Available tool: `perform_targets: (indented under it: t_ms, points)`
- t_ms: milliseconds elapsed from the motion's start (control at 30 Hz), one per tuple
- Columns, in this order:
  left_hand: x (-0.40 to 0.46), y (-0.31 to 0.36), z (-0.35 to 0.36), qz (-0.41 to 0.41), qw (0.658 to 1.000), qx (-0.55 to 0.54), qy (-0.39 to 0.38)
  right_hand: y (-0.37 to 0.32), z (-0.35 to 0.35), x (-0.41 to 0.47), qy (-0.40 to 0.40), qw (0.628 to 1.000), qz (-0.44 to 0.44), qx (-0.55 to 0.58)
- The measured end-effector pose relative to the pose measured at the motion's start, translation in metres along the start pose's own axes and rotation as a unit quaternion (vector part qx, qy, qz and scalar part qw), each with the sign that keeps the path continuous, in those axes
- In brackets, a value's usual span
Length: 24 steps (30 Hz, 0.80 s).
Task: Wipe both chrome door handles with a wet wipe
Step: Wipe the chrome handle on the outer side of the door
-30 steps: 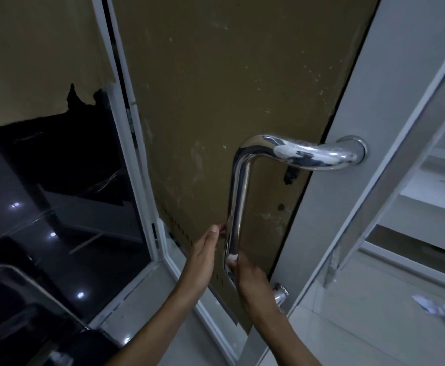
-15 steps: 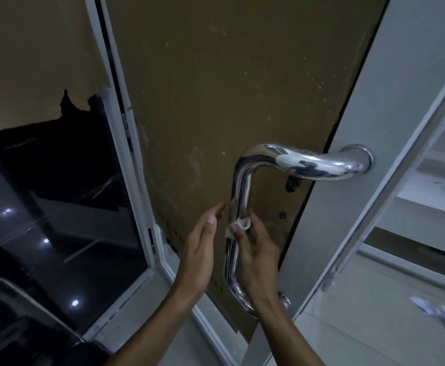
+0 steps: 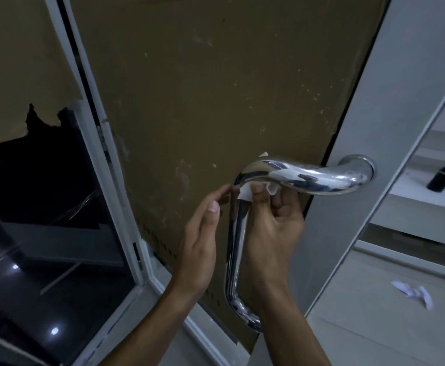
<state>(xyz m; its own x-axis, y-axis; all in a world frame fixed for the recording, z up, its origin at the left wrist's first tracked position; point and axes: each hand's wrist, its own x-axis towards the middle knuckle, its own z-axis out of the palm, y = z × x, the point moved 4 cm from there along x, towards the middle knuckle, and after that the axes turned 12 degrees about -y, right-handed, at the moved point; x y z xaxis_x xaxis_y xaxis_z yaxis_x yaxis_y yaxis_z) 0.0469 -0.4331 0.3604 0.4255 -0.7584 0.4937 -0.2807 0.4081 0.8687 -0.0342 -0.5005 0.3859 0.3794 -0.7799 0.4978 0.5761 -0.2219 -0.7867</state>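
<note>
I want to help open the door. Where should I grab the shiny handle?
Grab the chrome handle on its long upright bar, coming from the front and wrapping your fingers round it. That stretch is straight, and it stands off the door, leaving finger room.

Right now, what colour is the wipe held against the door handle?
White; the wet wipe shows in the head view, pinched in the right hand.

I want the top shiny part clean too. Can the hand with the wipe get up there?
Probably yes. The right hand pinches the wet wipe at the handle's upper bend, and nothing blocks the horizontal top bar beside it.
</note>
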Motion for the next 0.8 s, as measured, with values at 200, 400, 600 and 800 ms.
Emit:
perform_targets:
  t_ms: [200, 400, 600, 800]
  points:
    - [0.008, 0.001, -0.002, 0.012, 0.999, -0.009, -0.035, -0.011, 0.002, -0.007, 0.084, 0.993, -0.029, 0.082]
    - [0.013, 0.001, -0.005, 0.027, 0.998, -0.026, -0.05, -0.024, -0.012, -0.018, 0.164, 0.971, -0.018, 0.174]
    - [0.015, 0.002, 0.001, 0.043, 0.996, -0.03, -0.067, -0.043, -0.028, -0.026, 0.236, 0.959, -0.057, 0.148]
    - [0.018, 0.005, 0.007, 0.051, 0.994, -0.049, -0.082, -0.049, -0.031, -0.026, 0.301, 0.941, -0.148, -0.052]
